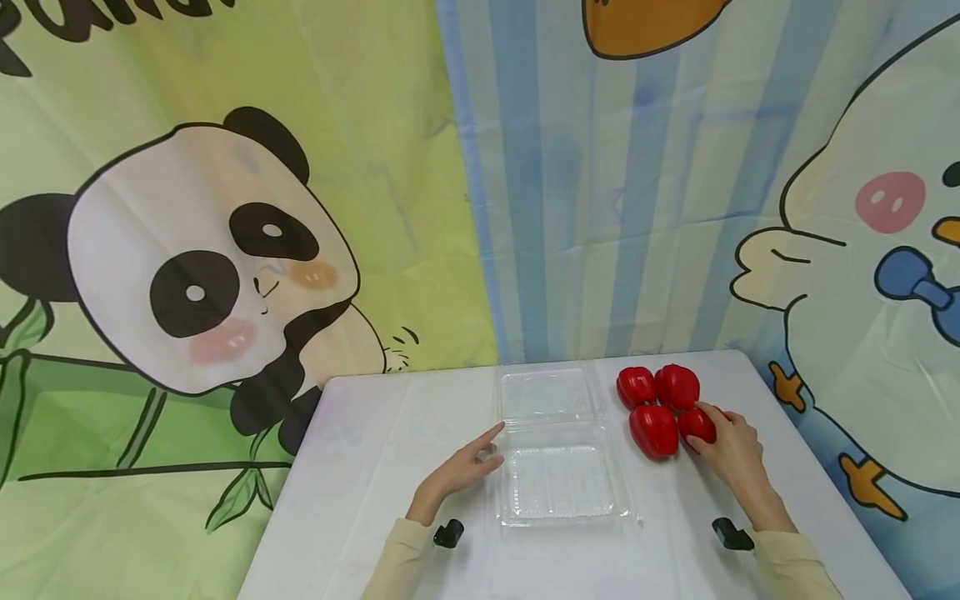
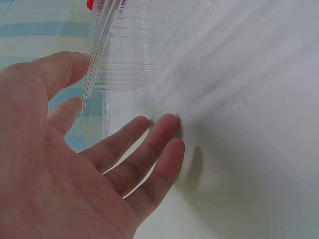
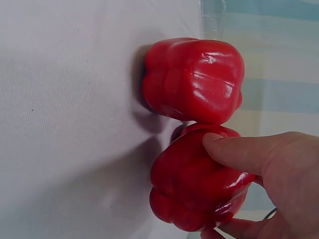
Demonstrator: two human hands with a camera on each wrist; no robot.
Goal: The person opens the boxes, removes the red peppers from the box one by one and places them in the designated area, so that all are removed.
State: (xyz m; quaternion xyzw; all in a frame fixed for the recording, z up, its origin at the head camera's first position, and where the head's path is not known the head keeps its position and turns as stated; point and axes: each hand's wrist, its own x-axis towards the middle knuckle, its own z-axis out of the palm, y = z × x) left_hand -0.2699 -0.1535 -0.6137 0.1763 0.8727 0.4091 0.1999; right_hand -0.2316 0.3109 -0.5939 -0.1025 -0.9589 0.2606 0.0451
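Note:
In the head view my right hand (image 1: pixel 735 450) holds the near right one of several red bell peppers, its thumb on one side and fingertips curled round the other. The right wrist view shows this gripped bell pepper (image 3: pixel 199 179) on its side, close against another red bell pepper (image 3: pixel 194 79). A clear plastic clamshell box (image 1: pixel 562 483) lies with its lid (image 1: pixel 546 395) folded back. At the box's left edge is my left hand (image 1: pixel 459 471), fingers loosely extended. Its thumb (image 2: pixel 65 69) meets the rim in the left wrist view; firm contact is unclear.
Everything stands on a white-covered table (image 1: pixel 382 467). The other red peppers (image 1: pixel 654 431) cluster to the right of the box. Behind the table hangs a printed cloth with a panda (image 1: pixel 202 250) and a white bird (image 1: pixel 862 333). Each wrist carries a small black camera (image 1: pixel 448 533).

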